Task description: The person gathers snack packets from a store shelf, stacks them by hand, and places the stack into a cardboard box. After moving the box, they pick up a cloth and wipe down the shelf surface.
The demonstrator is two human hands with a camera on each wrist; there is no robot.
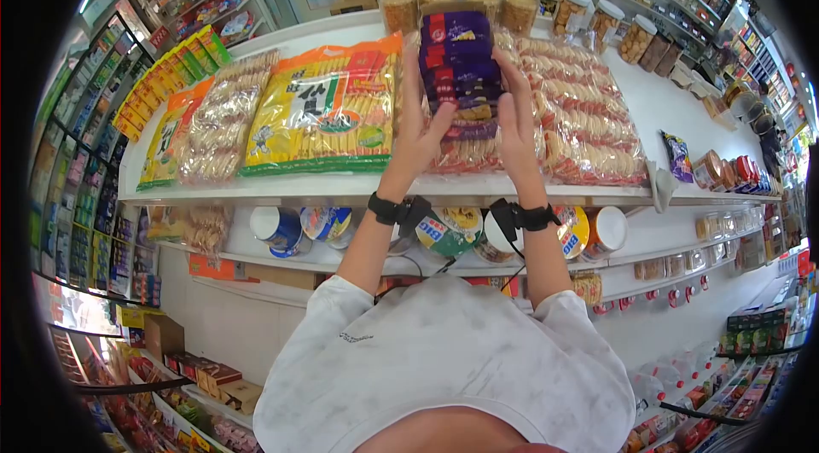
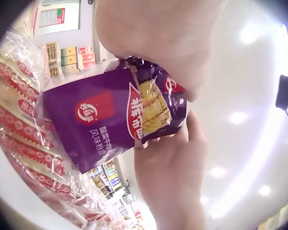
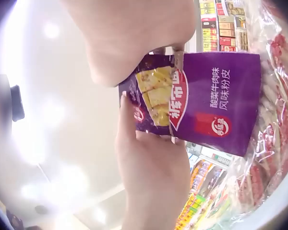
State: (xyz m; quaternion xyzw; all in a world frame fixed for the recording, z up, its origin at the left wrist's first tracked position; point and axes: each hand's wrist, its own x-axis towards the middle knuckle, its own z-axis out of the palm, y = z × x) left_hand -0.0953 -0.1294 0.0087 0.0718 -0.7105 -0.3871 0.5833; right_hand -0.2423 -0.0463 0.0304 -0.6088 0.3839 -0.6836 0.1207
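A purple box of snack packets (image 1: pixel 461 48) stands among plastic-wrapped snacks on the white counter. My left hand (image 1: pixel 415 133) grips its left side and my right hand (image 1: pixel 517 124) its right side, both thumbs toward the near face. In the left wrist view the purple box (image 2: pixel 101 120) shows its printed side, with a yellow-pictured packet (image 2: pixel 154 108) beside it between the hands. The right wrist view shows the box's other side (image 3: pixel 223 96) and the same kind of packet (image 3: pixel 156 96). The far fingers are partly hidden.
Yellow snack bags (image 1: pixel 328 107) lie to the left, clear-wrapped rolls (image 1: pixel 589 112) to the right. Lidded jars (image 1: pixel 570 9) line the counter's back. A small purple bag (image 1: pixel 676 154) lies at the right. Noodle tubs (image 1: pixel 450 231) stand on the shelf below.
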